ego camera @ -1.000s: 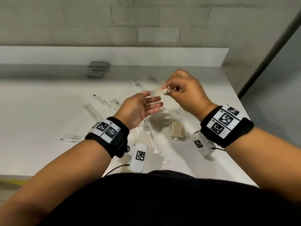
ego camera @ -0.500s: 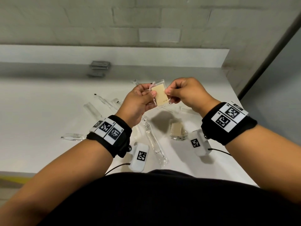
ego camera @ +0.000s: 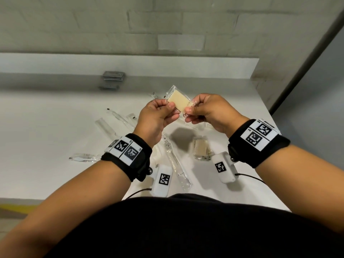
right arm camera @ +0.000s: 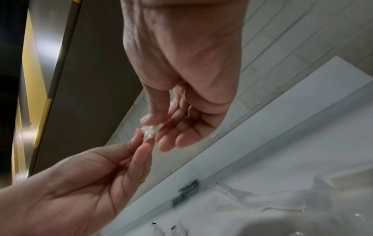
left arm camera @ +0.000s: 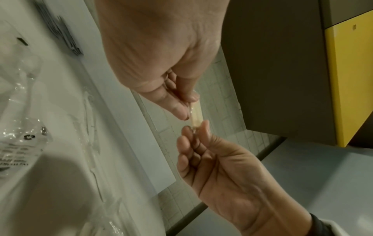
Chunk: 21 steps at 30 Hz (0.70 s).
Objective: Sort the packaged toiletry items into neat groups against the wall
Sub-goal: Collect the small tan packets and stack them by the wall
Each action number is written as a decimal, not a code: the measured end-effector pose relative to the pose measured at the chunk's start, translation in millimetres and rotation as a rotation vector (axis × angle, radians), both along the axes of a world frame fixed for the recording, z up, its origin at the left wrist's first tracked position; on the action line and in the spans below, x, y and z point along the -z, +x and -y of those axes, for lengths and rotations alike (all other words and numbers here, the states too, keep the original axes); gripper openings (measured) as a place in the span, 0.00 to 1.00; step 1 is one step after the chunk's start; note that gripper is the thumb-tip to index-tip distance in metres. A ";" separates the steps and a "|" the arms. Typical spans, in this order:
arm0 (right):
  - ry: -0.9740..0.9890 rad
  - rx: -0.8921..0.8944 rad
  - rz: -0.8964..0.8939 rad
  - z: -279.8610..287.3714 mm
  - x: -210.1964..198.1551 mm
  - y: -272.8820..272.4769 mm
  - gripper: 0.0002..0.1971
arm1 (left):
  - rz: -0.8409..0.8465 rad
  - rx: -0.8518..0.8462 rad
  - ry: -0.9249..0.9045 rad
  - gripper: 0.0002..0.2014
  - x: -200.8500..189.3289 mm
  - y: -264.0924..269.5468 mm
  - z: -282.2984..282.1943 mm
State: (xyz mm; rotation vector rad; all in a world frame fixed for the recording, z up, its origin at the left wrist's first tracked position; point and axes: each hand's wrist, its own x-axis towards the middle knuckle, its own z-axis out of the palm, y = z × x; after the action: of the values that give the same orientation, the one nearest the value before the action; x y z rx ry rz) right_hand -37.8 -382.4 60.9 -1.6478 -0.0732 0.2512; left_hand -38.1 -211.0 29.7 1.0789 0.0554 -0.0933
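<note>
- Both hands hold one clear packet (ego camera: 179, 100) with a pale yellow pad inside, raised above the table (ego camera: 46, 138): the left hand (ego camera: 156, 118) pinches its 7 o'clock corner between thumb and fingers, the right hand (ego camera: 210, 112) pinches its 4 o'clock corner the same way.
- In the left wrist view the packet (left arm camera: 196, 115) shows edge-on between the two thumbs; in the right wrist view only a crinkled bit of its wrap (right arm camera: 149, 131) shows.
- Straight below the grip, at 6 o'clock, lie a long clear sachet (ego camera: 176, 162) and a second pad packet (ego camera: 201, 148), apart from each other.
- At 9 o'clock of the hands lie several clear stick sachets (ego camera: 119, 118); one more sachet (ego camera: 83, 156) lies alone farther toward 8 o'clock.
- At 11 o'clock a grey stack (ego camera: 113, 76) sits against the backsplash (ego camera: 186, 67), a second grey pack just in front of it.
- Print on the long sachet is too small to read; the wristbands (ego camera: 128, 151) and the two white modules (ego camera: 162, 180) carry square black-and-white code marks.
- The table's right edge runs from 1 to 4 o'clock; bare tabletop spreads along the backsplash at 10 o'clock, left of the stack.
</note>
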 end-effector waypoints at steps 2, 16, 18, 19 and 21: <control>0.025 0.034 0.013 -0.3 -1.1 -0.1 0.10 | 0.000 0.005 -0.004 0.08 0.7 0.4 0.1; -0.856 -0.175 0.076 23.2 -7.6 9.5 0.09 | -0.197 0.244 0.467 0.04 23.4 -1.3 -2.8; -0.961 -0.246 -0.005 23.9 12.3 8.9 0.08 | -0.206 0.373 0.611 0.02 30.0 -5.0 7.5; -0.988 -0.248 -0.030 25.0 22.3 8.1 0.07 | -0.200 0.428 0.684 0.02 33.2 -7.0 13.0; -0.984 -0.179 -0.047 27.1 39.1 5.5 0.01 | -0.187 0.516 0.816 0.03 40.0 -9.7 24.3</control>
State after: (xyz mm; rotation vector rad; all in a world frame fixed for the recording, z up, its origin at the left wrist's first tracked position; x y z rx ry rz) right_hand -32.3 -409.5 21.8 -2.6156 -0.0649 0.5135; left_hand -47.8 -235.3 -10.3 1.8791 -0.0231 -0.6816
